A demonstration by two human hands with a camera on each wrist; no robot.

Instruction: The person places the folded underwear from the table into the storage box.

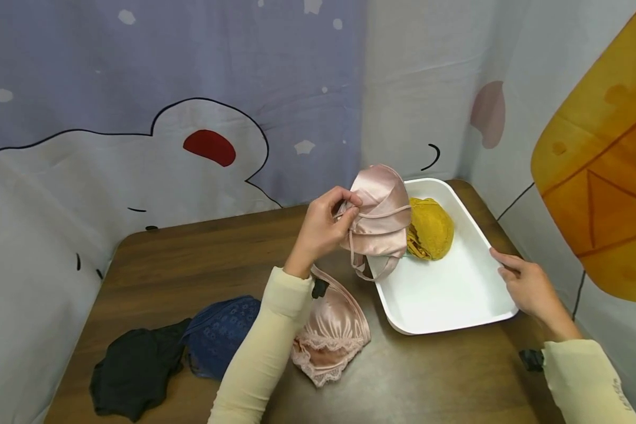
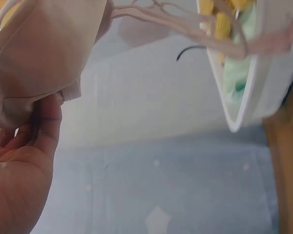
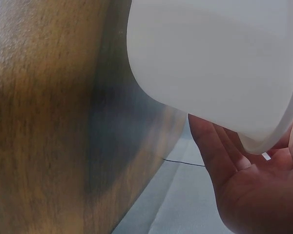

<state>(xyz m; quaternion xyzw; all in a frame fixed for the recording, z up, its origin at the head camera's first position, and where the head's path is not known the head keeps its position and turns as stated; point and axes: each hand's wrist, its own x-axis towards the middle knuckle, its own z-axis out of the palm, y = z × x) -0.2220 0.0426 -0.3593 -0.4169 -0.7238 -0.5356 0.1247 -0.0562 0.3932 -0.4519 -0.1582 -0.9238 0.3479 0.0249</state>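
Observation:
My left hand (image 1: 323,227) pinches a pale pink satin bra (image 1: 378,206) between thumb and fingers, holding it up over the left rim of a white tray (image 1: 469,300). Its thin straps hang down, and in the left wrist view the folded satin (image 2: 44,48) covers part of the fingers. With fingers and thumb at its right rim, my right hand (image 1: 530,288) grips the tray; the right wrist view shows the fingers along the tray's outer wall (image 3: 210,58). Inside the tray lies a mustard yellow bra (image 1: 433,229), with something mint green (image 2: 237,73) beside it.
On the wooden table (image 1: 191,259), a pink lace-trimmed bra (image 1: 339,318) lies by my left forearm. Farther left are a navy lace bra (image 1: 219,338) and a black folded garment (image 1: 138,371). A printed curtain (image 1: 297,88) hangs behind the table and along its sides.

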